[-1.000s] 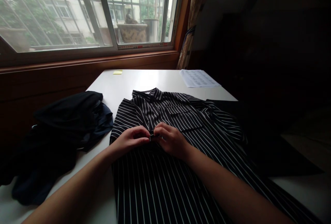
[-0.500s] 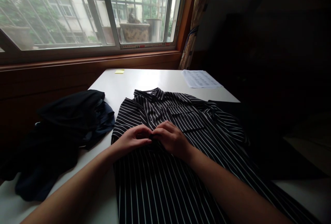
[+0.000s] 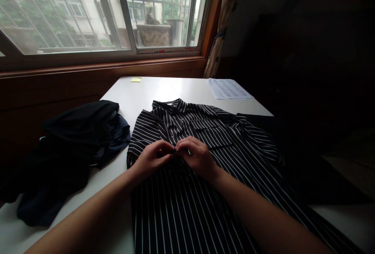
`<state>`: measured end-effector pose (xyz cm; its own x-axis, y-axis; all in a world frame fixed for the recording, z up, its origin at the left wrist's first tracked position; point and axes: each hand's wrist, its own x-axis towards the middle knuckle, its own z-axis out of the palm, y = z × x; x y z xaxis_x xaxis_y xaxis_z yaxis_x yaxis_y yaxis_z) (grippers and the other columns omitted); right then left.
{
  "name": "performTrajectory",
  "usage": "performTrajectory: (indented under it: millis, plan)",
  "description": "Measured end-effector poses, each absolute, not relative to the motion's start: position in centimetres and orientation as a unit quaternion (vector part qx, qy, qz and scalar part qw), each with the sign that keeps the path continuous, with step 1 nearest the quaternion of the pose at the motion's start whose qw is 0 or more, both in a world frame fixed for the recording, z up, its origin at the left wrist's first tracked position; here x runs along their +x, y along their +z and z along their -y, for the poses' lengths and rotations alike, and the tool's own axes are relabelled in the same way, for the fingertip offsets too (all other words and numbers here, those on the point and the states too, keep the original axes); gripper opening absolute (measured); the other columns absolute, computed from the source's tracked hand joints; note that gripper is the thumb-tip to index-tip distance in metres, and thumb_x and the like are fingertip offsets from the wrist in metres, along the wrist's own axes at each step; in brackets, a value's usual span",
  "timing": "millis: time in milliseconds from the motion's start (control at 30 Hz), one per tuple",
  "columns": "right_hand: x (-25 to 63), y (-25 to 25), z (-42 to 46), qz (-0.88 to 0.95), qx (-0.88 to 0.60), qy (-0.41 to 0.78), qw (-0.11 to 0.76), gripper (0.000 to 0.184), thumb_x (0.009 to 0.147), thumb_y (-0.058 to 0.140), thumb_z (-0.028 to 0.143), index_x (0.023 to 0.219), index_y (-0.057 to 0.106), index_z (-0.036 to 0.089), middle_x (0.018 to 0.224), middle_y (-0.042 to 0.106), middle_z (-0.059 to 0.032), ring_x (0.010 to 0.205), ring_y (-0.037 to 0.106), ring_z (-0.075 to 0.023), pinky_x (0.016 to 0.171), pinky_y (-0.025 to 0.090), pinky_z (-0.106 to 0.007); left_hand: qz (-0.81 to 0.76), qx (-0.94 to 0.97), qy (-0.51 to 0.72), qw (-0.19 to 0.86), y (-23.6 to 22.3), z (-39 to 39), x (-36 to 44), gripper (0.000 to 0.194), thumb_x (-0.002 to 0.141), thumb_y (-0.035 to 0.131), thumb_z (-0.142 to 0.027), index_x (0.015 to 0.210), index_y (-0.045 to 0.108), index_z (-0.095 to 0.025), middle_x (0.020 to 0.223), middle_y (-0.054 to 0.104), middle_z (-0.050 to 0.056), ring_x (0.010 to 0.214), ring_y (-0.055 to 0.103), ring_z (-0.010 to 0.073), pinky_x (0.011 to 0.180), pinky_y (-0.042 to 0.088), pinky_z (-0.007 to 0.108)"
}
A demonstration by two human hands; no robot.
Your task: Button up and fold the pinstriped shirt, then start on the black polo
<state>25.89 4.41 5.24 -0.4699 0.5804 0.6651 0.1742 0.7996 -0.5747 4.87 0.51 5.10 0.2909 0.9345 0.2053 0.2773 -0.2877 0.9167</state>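
A black shirt with white stripes (image 3: 175, 207) lies spread out, its collar toward the window and its short sleeves out to the sides. Both hands meet over the middle of its front. My left hand (image 3: 155, 154) pinches the front edge between thumb and fingers. Right against it, my right hand (image 3: 197, 156) is closed on the same bit of cloth, fingers curled. The fingertips almost touch, and whatever small part sits between them, perhaps a button, is hidden.
Dark clothes (image 3: 84, 136) lie heaped on the left of the white table (image 3: 166, 88). Printed sheets (image 3: 228, 88) rest at the far right corner, and a yellow sticky note (image 3: 136, 79) at the far left. Behind are a barred window (image 3: 96, 15) and a tied curtain (image 3: 218, 45).
My left fingers and thumb have drawn closer together on the cloth and shifted slightly right. My right hand's grip has altered a little; the shirt lies in the same place.
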Motion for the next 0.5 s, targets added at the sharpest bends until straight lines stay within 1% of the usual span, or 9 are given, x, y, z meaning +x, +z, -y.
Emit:
performTrajectory:
  millis: [67,267,367,500]
  plan:
    - [25.89,5.34,-4.34,0.824,-0.238,0.228,0.462,0.018,0.087,0.063,0.007,0.091,0.063,0.024,0.091,0.069,-0.0028,0.088,0.066,-0.0194,0.083,0.056,-0.037,-0.448,0.705,0.405,0.371,5.13,-0.38,4.92,0.018,0.089,0.068,-0.031,0.102,0.067,-0.018,0.093,0.068,0.004,0.086,0.066,0.0169,0.079,0.053,0.029]
    - [25.92,5.48,-4.16,0.822,-0.243,0.229,0.462,0.013,0.087,0.066,0.012,0.092,0.062,0.024,0.090,0.068,-0.0031,0.088,0.066,-0.0195,0.082,0.056,-0.037,-0.437,0.749,0.420,0.266,5.31,-0.19,4.79,0.011,0.091,0.066,-0.027,0.089,0.065,-0.017,0.082,0.065,0.002,0.073,0.061,0.0137,0.069,0.051,0.026]
    - [25.94,5.45,-4.13,0.821,-0.232,0.225,0.469,0.013,0.088,0.065,0.013,0.093,0.061,0.024,0.091,0.068,-0.0032,0.088,0.066,-0.0191,0.082,0.057,-0.036,-0.409,0.767,0.444,0.220,5.37,-0.27,4.85,0.007,0.092,0.065,-0.024,0.090,0.065,-0.017,0.082,0.065,0.003,0.074,0.061,0.0138,0.070,0.051,0.027]
    - [25.89,5.45,-4.07,0.818,-0.220,0.223,0.482,0.014,0.090,0.064,0.012,0.097,0.063,0.024,0.091,0.069,-0.0031,0.088,0.067,-0.0186,0.082,0.057,-0.036,-0.377,0.779,0.464,0.189,5.53,-0.21,4.94,0.005,0.093,0.063,-0.020,0.094,0.066,-0.018,0.084,0.064,0.004,0.075,0.063,0.0136,0.069,0.053,0.026]
